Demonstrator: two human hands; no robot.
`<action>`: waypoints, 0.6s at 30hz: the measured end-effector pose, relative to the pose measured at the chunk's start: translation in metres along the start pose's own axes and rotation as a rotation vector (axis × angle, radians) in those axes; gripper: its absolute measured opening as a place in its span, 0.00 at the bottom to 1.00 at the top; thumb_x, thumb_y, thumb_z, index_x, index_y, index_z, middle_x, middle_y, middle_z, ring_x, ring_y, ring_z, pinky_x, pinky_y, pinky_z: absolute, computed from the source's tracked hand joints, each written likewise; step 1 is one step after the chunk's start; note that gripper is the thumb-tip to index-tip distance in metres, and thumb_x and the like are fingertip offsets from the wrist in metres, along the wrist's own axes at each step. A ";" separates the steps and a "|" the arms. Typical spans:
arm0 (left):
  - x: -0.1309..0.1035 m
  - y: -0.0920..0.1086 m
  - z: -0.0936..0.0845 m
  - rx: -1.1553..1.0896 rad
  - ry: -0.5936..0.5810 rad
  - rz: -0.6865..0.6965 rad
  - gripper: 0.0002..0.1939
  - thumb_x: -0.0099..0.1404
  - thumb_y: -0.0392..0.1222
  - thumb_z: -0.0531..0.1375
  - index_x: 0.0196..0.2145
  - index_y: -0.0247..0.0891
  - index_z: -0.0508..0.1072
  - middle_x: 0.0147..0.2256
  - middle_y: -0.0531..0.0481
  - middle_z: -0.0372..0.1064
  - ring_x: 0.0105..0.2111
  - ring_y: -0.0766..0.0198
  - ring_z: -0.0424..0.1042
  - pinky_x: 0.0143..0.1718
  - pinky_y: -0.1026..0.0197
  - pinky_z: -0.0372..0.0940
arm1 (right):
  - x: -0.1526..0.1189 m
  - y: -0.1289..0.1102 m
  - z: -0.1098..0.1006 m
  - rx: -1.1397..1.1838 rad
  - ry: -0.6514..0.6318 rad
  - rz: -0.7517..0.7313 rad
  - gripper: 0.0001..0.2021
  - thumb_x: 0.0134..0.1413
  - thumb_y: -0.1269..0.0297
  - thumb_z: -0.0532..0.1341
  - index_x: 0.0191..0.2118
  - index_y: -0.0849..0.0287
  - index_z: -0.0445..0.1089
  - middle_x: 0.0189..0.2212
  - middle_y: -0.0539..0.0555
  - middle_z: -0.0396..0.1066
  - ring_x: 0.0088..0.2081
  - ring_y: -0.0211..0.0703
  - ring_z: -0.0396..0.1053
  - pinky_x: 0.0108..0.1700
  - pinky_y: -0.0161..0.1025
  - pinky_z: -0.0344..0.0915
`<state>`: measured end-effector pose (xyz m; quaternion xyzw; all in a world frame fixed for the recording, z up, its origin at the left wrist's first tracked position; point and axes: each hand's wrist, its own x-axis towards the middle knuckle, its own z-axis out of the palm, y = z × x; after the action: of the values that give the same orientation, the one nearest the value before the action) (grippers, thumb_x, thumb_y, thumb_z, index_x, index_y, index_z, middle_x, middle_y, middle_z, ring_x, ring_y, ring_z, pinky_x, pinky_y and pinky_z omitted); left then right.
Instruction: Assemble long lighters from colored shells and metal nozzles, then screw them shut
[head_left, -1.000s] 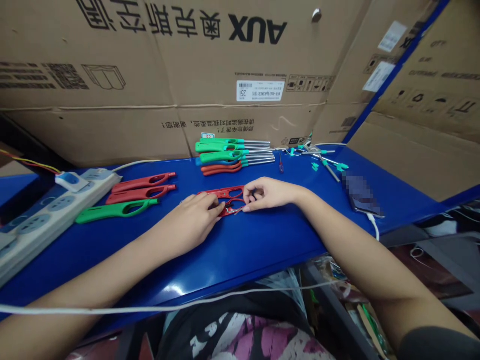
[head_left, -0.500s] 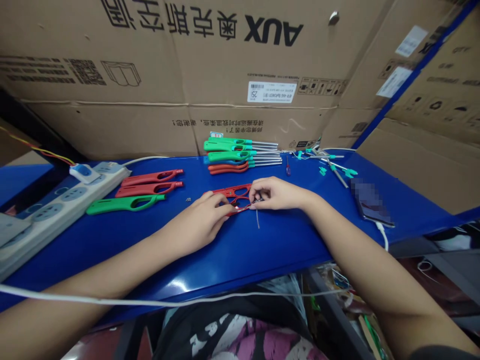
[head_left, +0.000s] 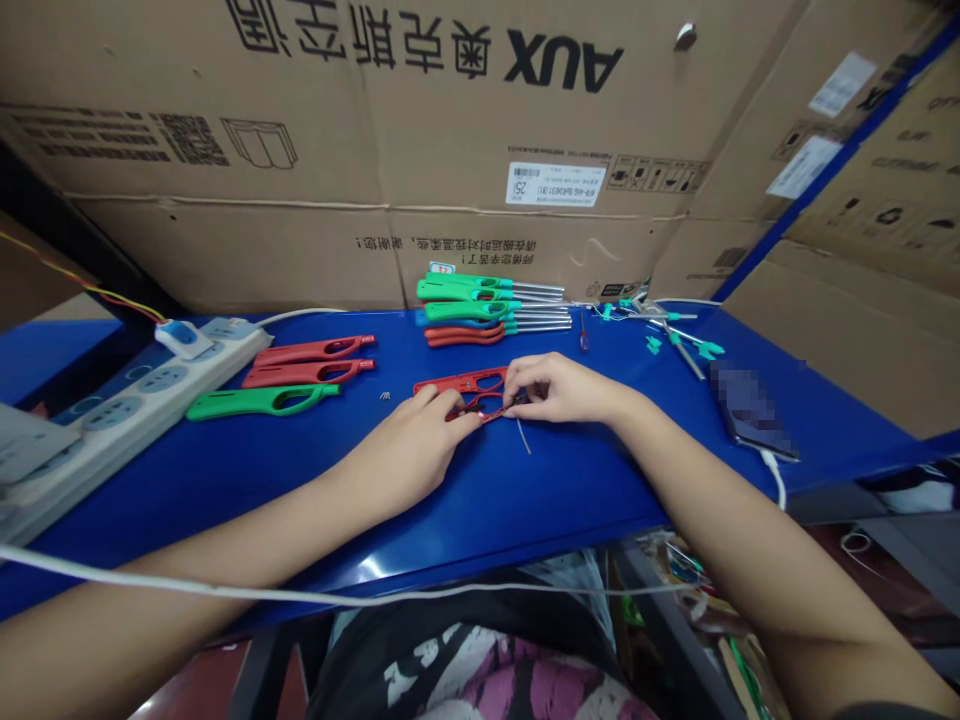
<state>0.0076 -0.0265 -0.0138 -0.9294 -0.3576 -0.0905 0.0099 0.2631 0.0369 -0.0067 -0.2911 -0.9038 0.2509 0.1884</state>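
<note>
On the blue tabletop, my left hand (head_left: 412, 445) is closed over the near half of a red lighter casing (head_left: 492, 414), holding it by its edge. My right hand (head_left: 559, 388) pinches at that half's right end, where a small dark part shows between the fingertips; its exact shape is hidden. From there a thin pale wire (head_left: 524, 437) trails down toward me. Just beyond, another red casing half (head_left: 448, 384) lies flat, partly covered by my fingers. A few tiny screws (head_left: 385, 396) rest to the left of my left hand.
Lighters with metal tubes (head_left: 536, 308) are piled behind my hands, beside a small screwdriver (head_left: 583, 335). Loose tubes with teal tips (head_left: 686, 350) and a phone (head_left: 752, 408) lie right. Red handles (head_left: 300, 373), a green handle (head_left: 259, 402) and a power strip (head_left: 127, 405) are left.
The view has shifted slightly, moving the scene a little to the right. My left fingers have slid right along the red casing, and the thin wire hangs at more of a slant.
</note>
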 end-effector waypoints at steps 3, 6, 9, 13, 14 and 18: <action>0.000 0.001 0.002 -0.029 0.035 -0.013 0.19 0.72 0.32 0.52 0.56 0.40 0.71 0.49 0.40 0.69 0.47 0.51 0.67 0.50 0.48 0.67 | 0.000 0.000 0.000 0.002 0.003 -0.005 0.07 0.56 0.63 0.67 0.36 0.61 0.78 0.36 0.53 0.73 0.28 0.33 0.65 0.33 0.34 0.64; 0.001 0.000 0.004 -0.101 0.088 -0.056 0.18 0.71 0.32 0.54 0.57 0.34 0.67 0.52 0.39 0.70 0.52 0.49 0.67 0.55 0.47 0.65 | -0.001 -0.001 -0.001 0.010 0.009 0.013 0.07 0.56 0.63 0.67 0.37 0.61 0.77 0.35 0.53 0.72 0.27 0.32 0.63 0.32 0.33 0.63; 0.002 -0.004 0.005 -0.174 0.122 -0.094 0.21 0.69 0.33 0.57 0.59 0.33 0.63 0.55 0.38 0.70 0.53 0.50 0.69 0.54 0.49 0.66 | -0.001 -0.002 -0.001 -0.006 0.023 0.022 0.08 0.55 0.63 0.67 0.39 0.61 0.76 0.34 0.51 0.71 0.25 0.32 0.61 0.31 0.33 0.62; 0.004 -0.010 0.008 -0.226 0.148 -0.096 0.24 0.69 0.35 0.58 0.62 0.37 0.61 0.56 0.40 0.70 0.52 0.51 0.70 0.53 0.50 0.68 | 0.000 -0.005 0.003 -0.078 0.044 -0.027 0.09 0.56 0.66 0.65 0.43 0.61 0.75 0.36 0.53 0.71 0.28 0.33 0.62 0.32 0.34 0.62; 0.004 -0.010 0.008 -0.232 0.154 -0.093 0.24 0.69 0.35 0.59 0.62 0.37 0.61 0.56 0.41 0.70 0.52 0.52 0.70 0.53 0.50 0.68 | 0.000 -0.006 0.004 -0.097 0.048 -0.034 0.09 0.56 0.67 0.65 0.43 0.61 0.75 0.36 0.53 0.71 0.29 0.34 0.62 0.33 0.34 0.62; 0.005 -0.010 0.010 -0.232 0.176 -0.065 0.20 0.70 0.36 0.59 0.58 0.34 0.65 0.54 0.39 0.72 0.52 0.51 0.71 0.54 0.50 0.67 | 0.002 -0.012 0.010 -0.095 0.045 -0.043 0.07 0.58 0.67 0.63 0.41 0.61 0.75 0.36 0.54 0.71 0.31 0.36 0.65 0.35 0.35 0.63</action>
<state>0.0062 -0.0149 -0.0232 -0.9006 -0.3726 -0.2127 -0.0689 0.2510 0.0260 -0.0076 -0.2858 -0.9162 0.1970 0.2001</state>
